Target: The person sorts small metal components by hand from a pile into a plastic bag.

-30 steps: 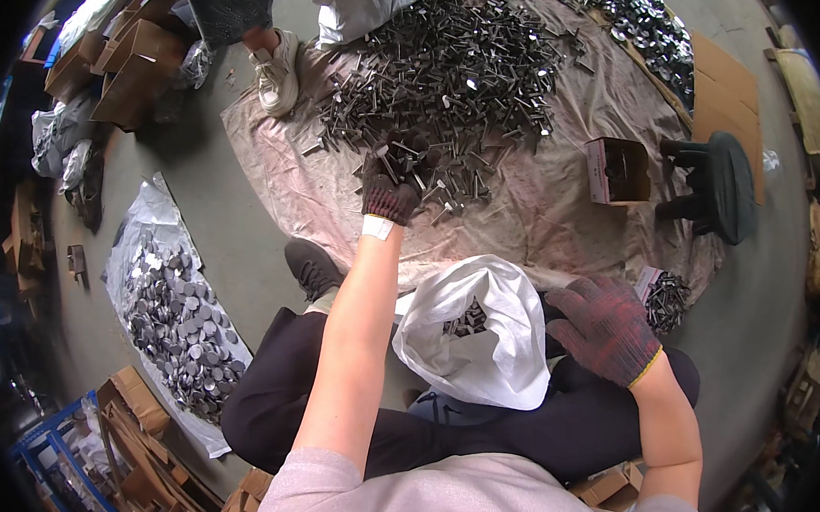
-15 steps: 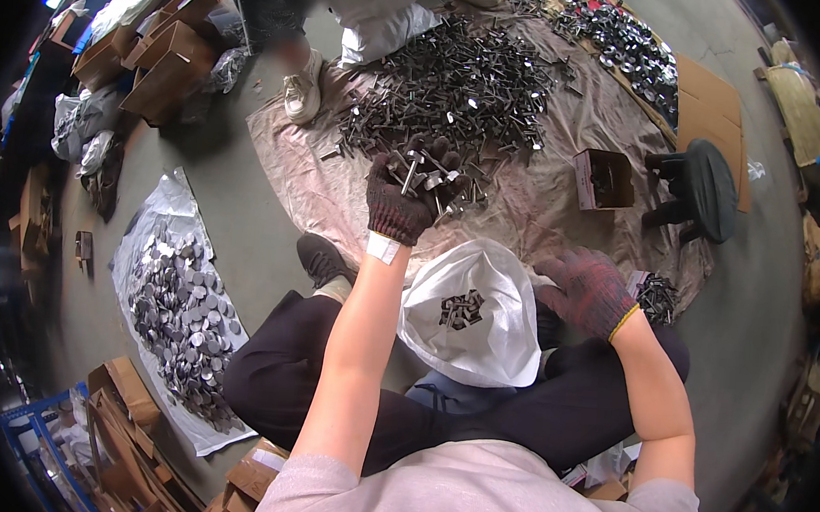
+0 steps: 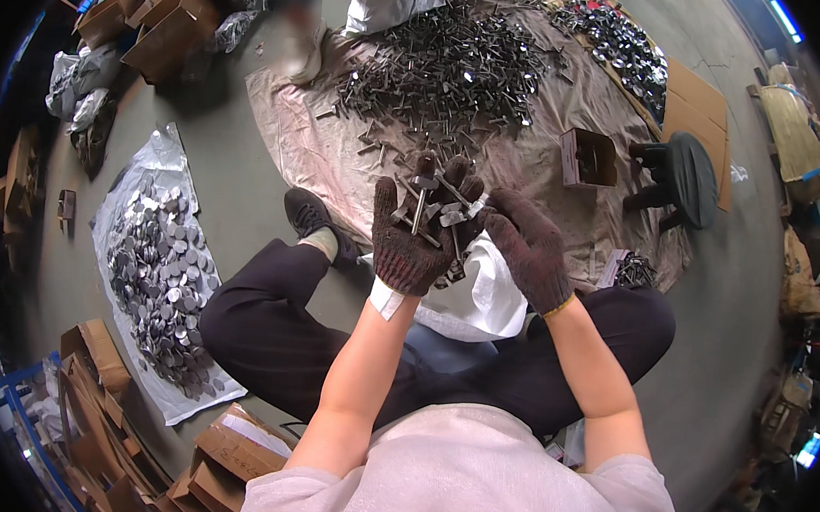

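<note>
My left hand (image 3: pixel 417 242), in a dark knitted glove, is palm up with its fingers curled around several loose T-shaped metal bolts (image 3: pixel 422 200). One of them stands out with its shank toward me. From the right, my gloved right hand (image 3: pixel 530 248) reaches in, its fingertips on the bright end of a bolt (image 3: pixel 476 207) at the edge of the handful. Below both hands, between my legs, lies an open white sack (image 3: pixel 483 304); the left hand partly hides its mouth. Beyond them a large heap of similar dark bolts (image 3: pixel 442 68) spreads over a stained cloth (image 3: pixel 286 128).
Round metal discs (image 3: pixel 166 282) lie on a white sheet at left. A small carton (image 3: pixel 588 159) and a dark stool (image 3: pixel 691 185) stand at right. By my right knee sits a box of metal pieces (image 3: pixel 633 270). Another person's leg (image 3: pixel 301 39) is beyond the cloth.
My left hand has drawn nearer with its bolts, over the sack. The right hand has moved left from beside the sack to the handful. The view has shifted slightly.
</note>
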Available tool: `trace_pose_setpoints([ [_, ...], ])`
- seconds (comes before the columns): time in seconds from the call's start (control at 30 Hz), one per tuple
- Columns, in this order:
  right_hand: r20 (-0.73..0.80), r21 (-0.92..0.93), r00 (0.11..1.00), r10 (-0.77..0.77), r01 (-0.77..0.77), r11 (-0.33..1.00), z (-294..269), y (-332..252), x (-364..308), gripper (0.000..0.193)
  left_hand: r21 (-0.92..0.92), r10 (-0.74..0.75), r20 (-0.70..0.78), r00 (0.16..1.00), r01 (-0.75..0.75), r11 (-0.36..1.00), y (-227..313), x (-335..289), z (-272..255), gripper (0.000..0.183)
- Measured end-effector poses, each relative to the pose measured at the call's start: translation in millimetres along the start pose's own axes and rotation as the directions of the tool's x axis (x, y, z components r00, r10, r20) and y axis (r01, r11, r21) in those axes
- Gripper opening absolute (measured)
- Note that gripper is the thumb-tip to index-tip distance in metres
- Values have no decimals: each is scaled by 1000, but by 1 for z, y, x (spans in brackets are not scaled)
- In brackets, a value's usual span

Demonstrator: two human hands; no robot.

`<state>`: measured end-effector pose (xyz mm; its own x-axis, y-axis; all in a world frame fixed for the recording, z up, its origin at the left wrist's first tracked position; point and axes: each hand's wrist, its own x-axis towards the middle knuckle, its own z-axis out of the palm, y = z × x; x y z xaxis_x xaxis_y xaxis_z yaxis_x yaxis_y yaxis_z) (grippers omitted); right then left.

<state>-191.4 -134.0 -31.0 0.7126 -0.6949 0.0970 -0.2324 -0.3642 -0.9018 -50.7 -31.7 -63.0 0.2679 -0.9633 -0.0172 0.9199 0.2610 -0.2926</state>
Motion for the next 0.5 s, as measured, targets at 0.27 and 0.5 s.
trace_pose_setpoints([
  [0.27, 347, 661, 877, 331, -480, 577, 20, 11, -27, 37, -127, 30, -16, 999, -31, 991, -2, -34, -8, 46],
  [0.5, 237, 578, 920, 313, -393, 715, 14, -15, -32, 24, -18, 91, -182, 979, -96, 995, -13, -52, 3, 49],
])
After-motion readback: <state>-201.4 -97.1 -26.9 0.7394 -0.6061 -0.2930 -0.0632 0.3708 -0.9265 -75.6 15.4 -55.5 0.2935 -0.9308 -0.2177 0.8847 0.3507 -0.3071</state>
